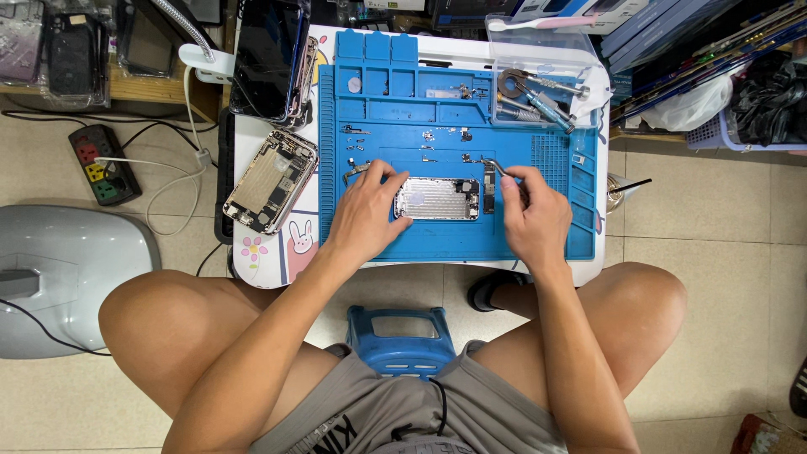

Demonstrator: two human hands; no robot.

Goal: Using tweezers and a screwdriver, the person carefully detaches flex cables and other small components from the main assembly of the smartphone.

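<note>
Two bare hands are seen at work over a blue repair mat (580, 219) laid on a small white table (252, 143). An opened silver phone housing (437, 199) lies flat near the mat's middle, its inside facing up. The left hand (366, 210) is closed on the housing's left end, fingers curled over its edge. The right hand (534, 214) is closed around metal tweezers (492, 165), whose tips are held just beyond the housing's upper right corner. Small loose parts (429, 134) are scattered on the mat above the housing. A second opened phone (271, 181) lies on the table, left of the mat.
</note>
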